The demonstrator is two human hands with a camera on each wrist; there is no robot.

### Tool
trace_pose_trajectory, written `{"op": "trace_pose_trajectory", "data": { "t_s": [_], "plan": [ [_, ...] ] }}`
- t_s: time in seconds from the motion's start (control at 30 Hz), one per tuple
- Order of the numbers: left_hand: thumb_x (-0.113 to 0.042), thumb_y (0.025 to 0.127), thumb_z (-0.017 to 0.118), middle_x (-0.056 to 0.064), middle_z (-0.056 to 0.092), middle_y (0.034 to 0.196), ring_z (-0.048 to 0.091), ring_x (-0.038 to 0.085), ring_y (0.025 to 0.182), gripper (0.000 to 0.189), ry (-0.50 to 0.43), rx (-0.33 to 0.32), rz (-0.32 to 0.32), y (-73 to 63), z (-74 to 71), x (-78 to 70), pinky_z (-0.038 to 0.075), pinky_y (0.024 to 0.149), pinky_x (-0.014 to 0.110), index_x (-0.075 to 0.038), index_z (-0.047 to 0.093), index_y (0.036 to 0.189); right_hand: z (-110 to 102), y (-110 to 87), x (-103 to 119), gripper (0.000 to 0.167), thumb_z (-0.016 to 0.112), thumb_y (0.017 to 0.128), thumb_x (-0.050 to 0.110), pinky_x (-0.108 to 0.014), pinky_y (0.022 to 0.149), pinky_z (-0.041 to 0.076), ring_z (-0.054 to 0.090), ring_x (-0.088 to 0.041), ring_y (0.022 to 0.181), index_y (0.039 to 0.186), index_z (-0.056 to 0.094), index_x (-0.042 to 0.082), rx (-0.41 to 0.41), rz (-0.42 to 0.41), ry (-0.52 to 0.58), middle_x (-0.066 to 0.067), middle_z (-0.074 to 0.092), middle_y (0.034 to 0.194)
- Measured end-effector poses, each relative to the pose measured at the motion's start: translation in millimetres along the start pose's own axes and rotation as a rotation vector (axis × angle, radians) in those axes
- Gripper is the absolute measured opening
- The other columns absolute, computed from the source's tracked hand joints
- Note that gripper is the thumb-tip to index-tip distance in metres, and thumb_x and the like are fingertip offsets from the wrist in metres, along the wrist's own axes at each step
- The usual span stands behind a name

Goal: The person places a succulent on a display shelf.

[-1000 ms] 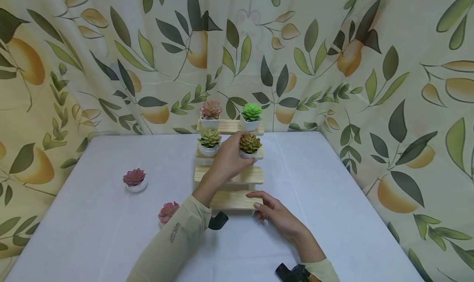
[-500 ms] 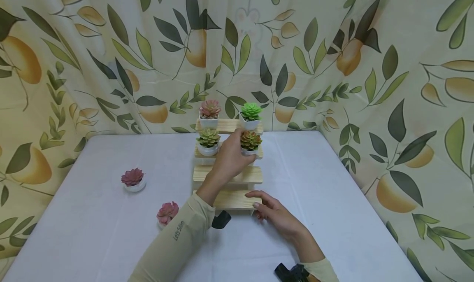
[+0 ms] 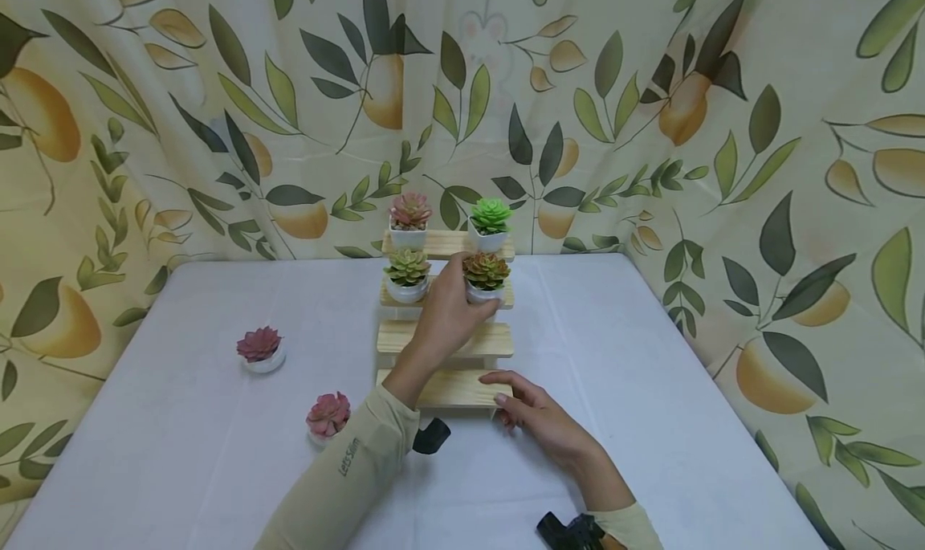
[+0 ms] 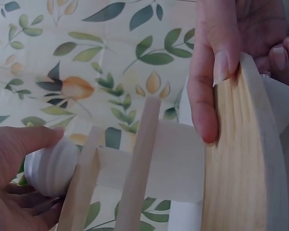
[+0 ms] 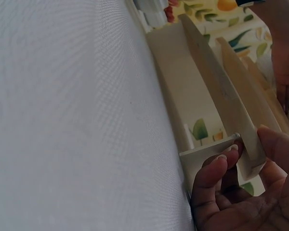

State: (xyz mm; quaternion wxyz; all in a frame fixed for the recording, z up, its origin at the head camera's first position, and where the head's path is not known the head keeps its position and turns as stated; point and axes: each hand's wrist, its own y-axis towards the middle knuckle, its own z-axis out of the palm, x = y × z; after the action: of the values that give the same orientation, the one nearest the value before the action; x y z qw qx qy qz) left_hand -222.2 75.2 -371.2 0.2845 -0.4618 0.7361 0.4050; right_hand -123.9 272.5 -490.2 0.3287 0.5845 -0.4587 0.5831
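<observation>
A tiered wooden plant stand (image 3: 445, 338) with white side supports stands on the table. My left hand (image 3: 451, 313) grips the white pot (image 4: 52, 166) of a brown-green succulent (image 3: 486, 270) at the right end of the second tier from the top. In the left wrist view the thumb and fingers lie around this ribbed pot, near the board's edge. My right hand (image 3: 542, 417) holds the right end of the lowest board (image 5: 226, 101), fingers on top and below it. Beside my left hand, a pale green succulent (image 3: 407, 273) sits on the same tier.
On the top tier stand a pink succulent (image 3: 409, 217) and a bright green succulent (image 3: 490, 217). Left of the stand, a dark pink succulent (image 3: 259, 347) and another pink succulent (image 3: 328, 415), partly behind my left sleeve, rest on the white cloth (image 3: 181, 454). A fruit-patterned curtain (image 3: 462, 156) hangs behind.
The brown-green succulent shifts slightly right, then slightly back left in my left hand. My right hand stays at the lowest board.
</observation>
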Motion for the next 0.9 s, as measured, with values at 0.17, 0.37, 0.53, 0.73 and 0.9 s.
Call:
{"op": "trace_pose_trajectory", "data": {
  "t_s": [0.17,0.37,0.53,0.73,0.9],
  "plan": [
    [-0.016,0.084,0.088,0.02,0.059,0.137,0.059,0.033,0.125,0.079,-0.014,-0.021,0.004,-2.0,1.3,1.9,0.049,0.104,0.046,0.001,0.043,0.147,-0.2,0.1,-0.1,0.038,0.057,0.108,0.028,-0.028,0.071,0.046,0.054,-0.024,0.083,0.145,0.057,0.015,-0.005,0.006,-0.001,-0.014,0.056,0.103],
    [-0.015,0.084,0.089,0.021,0.06,0.135,0.059,0.033,0.125,0.077,-0.014,-0.031,0.01,-3.2,1.2,1.7,0.049,0.104,0.047,0.002,0.045,0.145,0.1,-0.1,-0.5,0.039,0.057,0.108,0.028,-0.028,0.071,0.047,0.054,-0.024,0.084,0.145,0.057,0.016,-0.003,0.013,0.004,-0.013,0.055,0.102],
    [-0.015,0.084,0.088,0.02,0.059,0.136,0.058,0.033,0.127,0.078,-0.023,-0.025,-0.001,-3.2,1.8,1.8,0.048,0.105,0.046,0.002,0.044,0.146,-0.1,0.0,-2.3,0.039,0.057,0.108,0.027,-0.028,0.07,0.046,0.054,-0.023,0.082,0.145,0.057,0.015,-0.006,0.008,0.001,-0.012,0.055,0.099],
    [-0.015,0.084,0.088,0.021,0.058,0.138,0.057,0.032,0.127,0.08,-0.028,-0.053,0.002,-5.8,3.0,4.0,0.047,0.106,0.045,0.001,0.042,0.147,-0.3,0.1,-2.1,0.038,0.058,0.108,0.028,-0.028,0.071,0.046,0.054,-0.024,0.083,0.144,0.057,0.016,-0.007,0.013,-0.003,-0.012,0.054,0.097],
    [-0.02,0.086,0.087,0.022,0.055,0.141,0.054,0.033,0.131,0.085,0.0,-0.052,-0.017,-12.0,2.8,5.2,0.045,0.108,0.045,0.001,0.037,0.152,-0.1,0.3,-1.4,0.038,0.057,0.108,0.028,-0.028,0.07,0.045,0.054,-0.024,0.083,0.144,0.057,0.016,-0.008,0.012,-0.007,-0.012,0.056,0.098]
  ]
}}
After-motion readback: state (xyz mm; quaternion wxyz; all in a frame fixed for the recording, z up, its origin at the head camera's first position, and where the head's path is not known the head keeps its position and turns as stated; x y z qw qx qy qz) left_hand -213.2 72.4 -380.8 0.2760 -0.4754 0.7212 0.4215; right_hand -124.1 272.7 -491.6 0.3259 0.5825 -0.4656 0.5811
